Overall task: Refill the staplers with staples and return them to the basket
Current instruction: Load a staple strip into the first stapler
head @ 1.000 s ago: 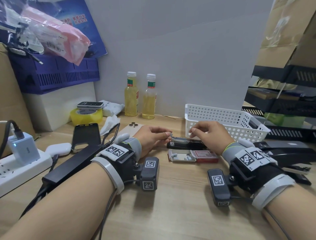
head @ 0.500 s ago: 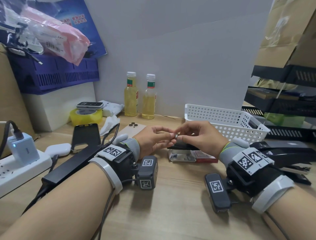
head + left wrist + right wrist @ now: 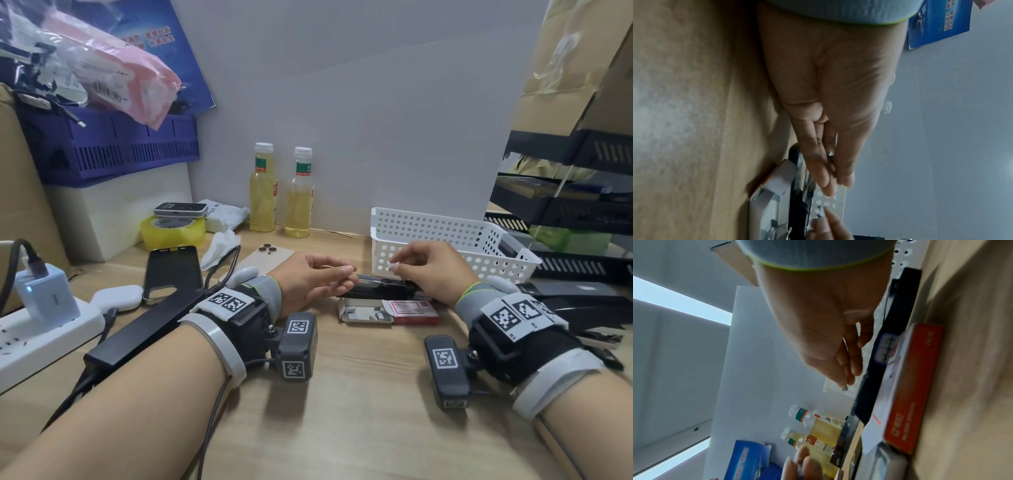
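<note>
Tabletop (image 3: 359,394): I log pale matt wood grain. Basket (image 3: 445,229) at two o'clock: white perforated plastic, smooth. Stapler (image 3: 380,291): black plastic body, shiny metal channel. Staple box (image 3: 414,310): red printed card. Bottles (image 3: 263,192): clear glossy plastic.

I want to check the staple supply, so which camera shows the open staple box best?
The head view: the staple box lies whole on the desk, its tray slid open. The right wrist view shows its red side blurred; the left wrist view catches only the open end.
</note>
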The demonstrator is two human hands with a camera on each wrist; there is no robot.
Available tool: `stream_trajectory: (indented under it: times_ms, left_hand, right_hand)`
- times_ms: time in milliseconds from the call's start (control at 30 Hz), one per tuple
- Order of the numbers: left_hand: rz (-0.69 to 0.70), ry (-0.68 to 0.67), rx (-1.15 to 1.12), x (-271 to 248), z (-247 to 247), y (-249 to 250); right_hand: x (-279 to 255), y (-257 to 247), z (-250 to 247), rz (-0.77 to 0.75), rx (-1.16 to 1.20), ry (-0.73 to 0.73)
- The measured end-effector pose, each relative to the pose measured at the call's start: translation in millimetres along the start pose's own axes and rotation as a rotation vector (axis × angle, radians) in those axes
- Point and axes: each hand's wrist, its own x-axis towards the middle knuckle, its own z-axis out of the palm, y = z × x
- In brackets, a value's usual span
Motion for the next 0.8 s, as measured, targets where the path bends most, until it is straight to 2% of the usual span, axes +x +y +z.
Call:
stream_trajectory:
  times_ms: [67,233,800]
  left_hand:
    - [-0.001,-0.002,0.008,0.4,0.3,-0.7]
    - [0.004,-0.009,0.032,1.1,0.5,-1.6]
    - [0.032,-0.043,0.079,-1.4,-0.3,-2.2]
  right_hand:
    - [-1.8,5.3,-1.2,0.059,-0.037,-0.041]
    - [-1.5,4.9,0.3,0.043,-0.098,-0.096]
    - [-4.8,3.4,1.2,0.007,-0.071,-0.109]
